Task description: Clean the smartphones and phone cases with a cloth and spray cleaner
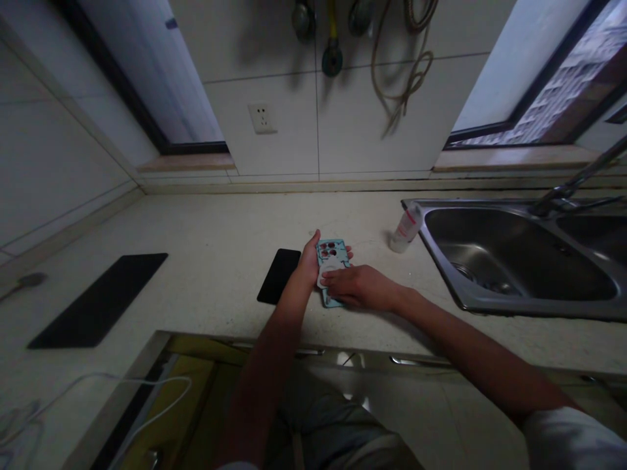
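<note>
A: Object: teal phone case (334,254), a thin rounded rectangle with camera cut-outs at its far end. It lies low over the countertop (215,228), centre front, just left of the sink.

B: Grip?

A: The left hand (307,262) clasps the case's left edge, thumb up along the side and fingertips showing past the far right edge, so it is closed on the case. The right hand (356,287) lies across the near half, with its fingers on a small white pad (327,270) that looks soft and roundish. Cannot tell whether it pinches the pad or only presses it flat.

B: Surroundings?

A: A black phone (279,275), a flat glossy slab, lies just beside the left wrist. The countertop is pale, matt and faintly speckled. A small translucent bottle (406,229) stands tilted near the sink's corner. The sink (490,238) is brushed steel with a rounded basin. A black rectangular mat (98,300) lies well apart, far left. Behind is a glazed tile wall with a white socket (262,118).
</note>
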Action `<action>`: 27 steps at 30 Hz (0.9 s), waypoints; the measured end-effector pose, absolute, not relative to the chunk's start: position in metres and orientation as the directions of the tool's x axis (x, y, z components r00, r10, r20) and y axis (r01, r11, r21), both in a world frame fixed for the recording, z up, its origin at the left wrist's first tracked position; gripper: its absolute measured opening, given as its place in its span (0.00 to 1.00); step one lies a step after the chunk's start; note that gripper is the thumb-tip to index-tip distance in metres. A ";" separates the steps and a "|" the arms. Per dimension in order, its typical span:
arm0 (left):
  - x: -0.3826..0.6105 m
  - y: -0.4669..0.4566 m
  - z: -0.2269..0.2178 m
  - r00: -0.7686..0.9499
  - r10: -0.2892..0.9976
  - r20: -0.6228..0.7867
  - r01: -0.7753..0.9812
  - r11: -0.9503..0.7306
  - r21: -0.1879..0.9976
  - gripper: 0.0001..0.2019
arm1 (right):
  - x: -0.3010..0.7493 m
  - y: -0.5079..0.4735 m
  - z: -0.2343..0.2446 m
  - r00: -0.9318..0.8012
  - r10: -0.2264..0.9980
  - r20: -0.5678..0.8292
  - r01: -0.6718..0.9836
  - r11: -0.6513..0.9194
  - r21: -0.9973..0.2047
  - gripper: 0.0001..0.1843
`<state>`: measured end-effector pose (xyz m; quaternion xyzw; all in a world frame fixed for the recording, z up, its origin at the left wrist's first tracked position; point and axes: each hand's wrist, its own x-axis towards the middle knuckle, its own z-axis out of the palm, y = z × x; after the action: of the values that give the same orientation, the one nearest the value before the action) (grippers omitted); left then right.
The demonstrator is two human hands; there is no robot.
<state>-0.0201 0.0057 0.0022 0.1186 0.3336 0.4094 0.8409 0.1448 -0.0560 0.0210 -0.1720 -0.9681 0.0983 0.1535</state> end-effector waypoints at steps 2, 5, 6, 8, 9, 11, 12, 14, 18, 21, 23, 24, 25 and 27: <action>-0.023 0.007 0.002 0.450 0.774 -0.444 -0.624 0.629 0.464 0.33 | 0.149 -0.055 0.026 -0.915 0.317 0.250 0.250 0.931 -0.267 0.10; -0.027 0.008 0.004 0.459 0.783 -0.420 -0.638 0.620 0.457 0.35 | 0.152 -0.055 0.033 -0.929 0.285 0.235 0.215 0.935 -0.282 0.11; -0.028 0.008 0.004 0.453 0.787 -0.419 -0.643 0.614 0.458 0.35 | 0.153 -0.056 0.034 -0.930 0.285 0.232 0.215 0.934 -0.287 0.11; -0.030 0.008 0.005 0.426 0.798 -0.427 -0.659 0.597 0.457 0.35 | 0.153 -0.056 0.035 -0.930 0.279 0.238 0.206 0.934 -0.291 0.11; -0.030 0.008 0.005 0.411 0.804 -0.429 -0.672 0.586 0.454 0.34 | 0.152 -0.057 0.034 -0.930 0.269 0.250 0.194 0.938 -0.287 0.11; -0.031 0.009 0.004 0.379 0.817 -0.434 -0.698 0.560 0.445 0.33 | 0.149 -0.058 0.031 -0.927 0.232 0.296 0.154 0.952 -0.266 0.11; -0.031 0.009 0.004 0.369 0.821 -0.436 -0.707 0.553 0.441 0.32 | 0.147 -0.059 0.029 -0.921 0.211 0.328 0.131 0.959 -0.250 0.12; -0.031 0.008 0.004 0.364 0.817 -0.448 -0.713 0.554 0.430 0.32 | 0.143 -0.061 0.023 -0.900 0.178 0.397 0.096 0.971 -0.218 0.12; -0.029 0.006 0.006 0.349 0.798 -0.491 -0.708 0.568 0.420 0.33 | 0.137 -0.063 0.013 -0.867 0.161 0.472 0.088 0.981 -0.173 0.12; -0.028 0.005 0.008 0.335 0.803 -0.493 -0.705 0.560 0.434 0.31 | 0.138 -0.062 0.015 -0.871 0.176 0.458 0.090 0.975 -0.202 0.12; -0.027 0.005 0.007 0.335 0.798 -0.502 -0.713 0.562 0.419 0.30 | 0.142 -0.060 0.021 -0.882 0.191 0.432 0.087 0.964 -0.250 0.12; -0.027 0.006 0.007 0.337 0.793 -0.507 -0.717 0.565 0.408 0.29 | 0.144 -0.059 0.023 -0.886 0.200 0.417 0.087 0.958 -0.275 0.12; -0.028 0.007 0.006 0.340 0.791 -0.509 -0.721 0.567 0.399 0.29 | 0.145 -0.058 0.026 -0.892 0.207 0.403 0.086 0.951 -0.297 0.12; -0.028 0.009 0.003 0.349 0.791 -0.502 -0.720 0.569 0.397 0.28 | 0.149 -0.056 0.031 -0.901 0.211 0.379 0.080 0.939 -0.335 0.12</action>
<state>-0.0284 0.0086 0.0033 0.0529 0.3360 0.4609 0.8197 0.1489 -0.0565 0.0308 -0.0756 -0.9621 0.1576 0.2091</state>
